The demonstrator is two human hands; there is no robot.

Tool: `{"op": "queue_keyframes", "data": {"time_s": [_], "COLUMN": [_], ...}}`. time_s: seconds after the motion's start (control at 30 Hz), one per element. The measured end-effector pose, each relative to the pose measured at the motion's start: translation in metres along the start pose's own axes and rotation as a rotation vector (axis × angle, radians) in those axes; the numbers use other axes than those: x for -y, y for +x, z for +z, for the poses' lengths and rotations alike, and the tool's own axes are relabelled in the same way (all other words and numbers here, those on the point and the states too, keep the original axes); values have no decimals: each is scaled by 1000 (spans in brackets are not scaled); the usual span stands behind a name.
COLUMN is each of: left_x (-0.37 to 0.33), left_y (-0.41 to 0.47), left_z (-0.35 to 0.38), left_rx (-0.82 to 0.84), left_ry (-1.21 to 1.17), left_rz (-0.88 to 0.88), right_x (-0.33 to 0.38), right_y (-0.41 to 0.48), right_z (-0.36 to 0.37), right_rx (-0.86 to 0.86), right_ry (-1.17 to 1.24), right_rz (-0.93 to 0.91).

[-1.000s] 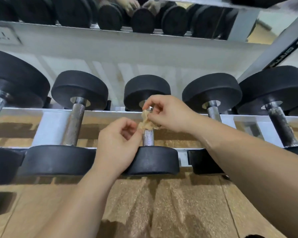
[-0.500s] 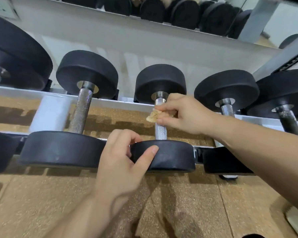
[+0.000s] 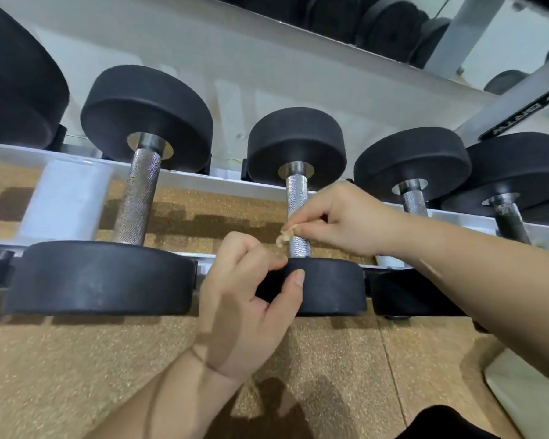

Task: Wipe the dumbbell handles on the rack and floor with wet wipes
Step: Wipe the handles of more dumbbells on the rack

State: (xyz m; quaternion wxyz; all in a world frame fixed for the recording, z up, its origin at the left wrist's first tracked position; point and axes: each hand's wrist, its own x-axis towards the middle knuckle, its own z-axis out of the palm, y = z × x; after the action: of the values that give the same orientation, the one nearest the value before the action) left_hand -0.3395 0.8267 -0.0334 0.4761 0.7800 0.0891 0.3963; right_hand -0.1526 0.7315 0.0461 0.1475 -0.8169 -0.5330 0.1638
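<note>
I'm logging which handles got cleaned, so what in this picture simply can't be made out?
Head view only:
1. The wet wipe: mostly buried in the right hand, so its size and dampness are unreadable.
2. The middle handle: a stretch lies behind that hand's fingers.
3. The near weight: its left part is covered by the left hand holding it.
4. The next handle: its lower part is behind the right forearm.
5. The top-shelf dumbbells: cut off by the upper edge.

Behind everything I see a pale wall [image 3: 203, 68] — plain and white. At my lower right sits a white flat thing [image 3: 526, 394] — near it, some dark cloth [image 3: 441, 423].
</note>
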Motion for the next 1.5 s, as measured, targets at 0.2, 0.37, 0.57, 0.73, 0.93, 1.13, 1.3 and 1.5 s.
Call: {"op": "queue_keyframes", "data": {"time_s": [0.2,0.37,0.57,0.73,0.93,1.13,1.3,1.5], "left_x": [0,1,0,0,-1,-1,-1,2], "left_y": [1,1,1,2,4,3,1,2], "left_z": [-1,-1,1,0,-3,-3,-2,-2], "left_rx": [28,23,16,29,53,53,49,62], "left_ry": [6,22,31,96,113,96,48,38], "left_rz": [-3,12,16,72,109,83,53,68], "right_x": [-3,-6,-1,-8,-8,-5,-11,0], "right_y": [18,20,-12,26,-4,9,33,-14], "right_z": [-9,-9,1,-8,2,-8,-18,-1], "right_rx": [-88,-211,69,-182,-71,9,-188,40], "right_ry": [-158,-103,28,-111,-127,-281,-333,-133], "right_rz": [-113,-25,-69,-113,-160,-247,-109,-196]}}
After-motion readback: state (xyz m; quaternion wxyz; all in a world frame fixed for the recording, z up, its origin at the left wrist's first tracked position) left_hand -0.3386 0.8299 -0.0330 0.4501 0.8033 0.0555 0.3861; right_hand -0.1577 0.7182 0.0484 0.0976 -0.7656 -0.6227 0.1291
